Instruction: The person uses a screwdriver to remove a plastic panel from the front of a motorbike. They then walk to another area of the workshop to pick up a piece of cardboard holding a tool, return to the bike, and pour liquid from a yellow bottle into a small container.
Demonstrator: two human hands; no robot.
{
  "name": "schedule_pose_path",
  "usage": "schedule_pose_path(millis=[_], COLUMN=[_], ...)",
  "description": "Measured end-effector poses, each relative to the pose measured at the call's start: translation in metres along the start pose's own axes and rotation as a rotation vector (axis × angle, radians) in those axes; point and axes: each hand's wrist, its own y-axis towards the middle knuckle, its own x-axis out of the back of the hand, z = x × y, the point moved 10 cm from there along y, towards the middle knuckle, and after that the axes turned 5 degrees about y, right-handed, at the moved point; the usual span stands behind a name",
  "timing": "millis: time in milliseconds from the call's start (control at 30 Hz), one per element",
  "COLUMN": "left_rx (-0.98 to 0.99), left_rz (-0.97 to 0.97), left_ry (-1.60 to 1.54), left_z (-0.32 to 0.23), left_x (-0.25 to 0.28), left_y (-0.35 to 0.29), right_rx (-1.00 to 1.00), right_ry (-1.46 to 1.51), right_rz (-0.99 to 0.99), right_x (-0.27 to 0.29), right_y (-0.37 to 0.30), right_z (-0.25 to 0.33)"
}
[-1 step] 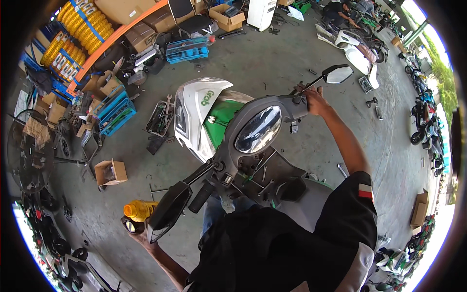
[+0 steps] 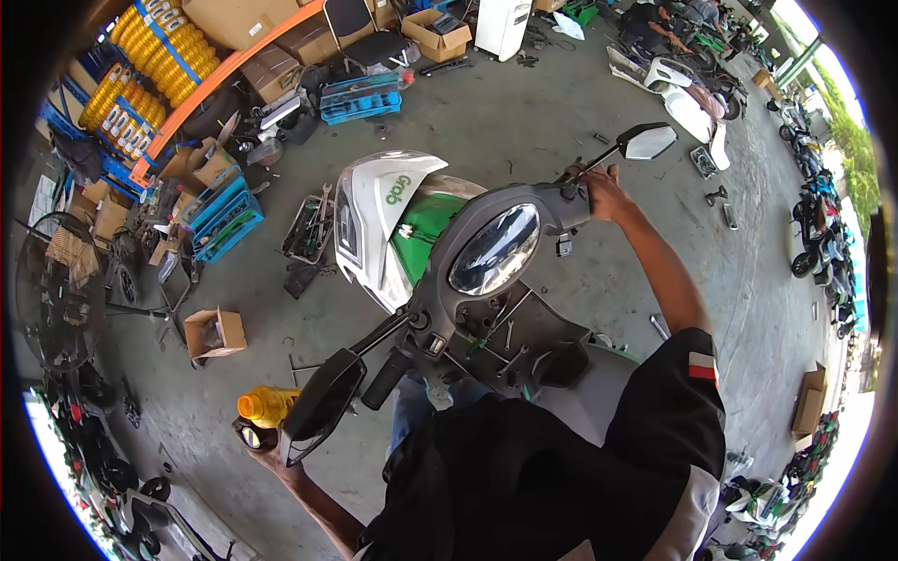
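A scooter (image 2: 385,215) with a white and green front, dark handlebar cover and glossy oval dash stands in front of me. My right hand (image 2: 608,198) is closed round its right handlebar grip, below the right mirror (image 2: 649,143). At the lower left, my left hand (image 2: 272,455) is closed at a yellow bottle (image 2: 268,406) with a round cap. A dark item with a round pale face (image 2: 251,436) sits against that hand. The left mirror (image 2: 324,406) hides part of the bottle and fingers. The left handlebar grip (image 2: 385,381) is untouched. Several wrenches (image 2: 510,334) lie on the footboard.
Left on the floor are a tool tray (image 2: 307,229), blue toolboxes (image 2: 226,220) and a cardboard box (image 2: 215,334). Orange and blue shelving (image 2: 220,84) holds yellow coils. White body panels (image 2: 690,117) and people at work are at the far right; parked motorbikes (image 2: 814,224) line that side.
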Motion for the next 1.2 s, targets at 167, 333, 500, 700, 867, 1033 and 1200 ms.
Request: schedule_pose_path(millis=[167,333,500,700,867,1033,1200], left_rx=[-0.192,-0.155,-0.121,-0.072,-0.040,-0.071,-0.058], left_rz=[-0.059,-0.117,-0.167,-0.148,-0.127,-0.087,-0.112], left_ry=[0.225,0.253,0.176,0.139,0.109,0.138,0.166], left_z=[-0.037,-0.040,-0.025,-0.020,-0.020,-0.026,-0.024], left_x=[-0.006,-0.007,0.002,-0.007,-0.010,-0.015,-0.010], left_y=[-0.014,-0.024,-0.038,-0.051,-0.058,-0.058,-0.063], right_rx=[0.094,0.053,0.046,0.063,0.118,-0.104,0.128], right_ry=[-0.053,-0.030,-0.034,-0.050,0.022,-0.024,0.067], right_rz=[-0.082,0.074,-0.032,-0.068,-0.042,-0.234,-0.258], right_x=[-0.002,-0.002,0.011,0.008,0.013,-0.006,0.027], right_y=[-0.001,0.002,-0.004,-0.006,-0.004,-0.010,-0.011], right_z=[0.008,0.008,0.018,0.016,0.025,-0.018,0.023])
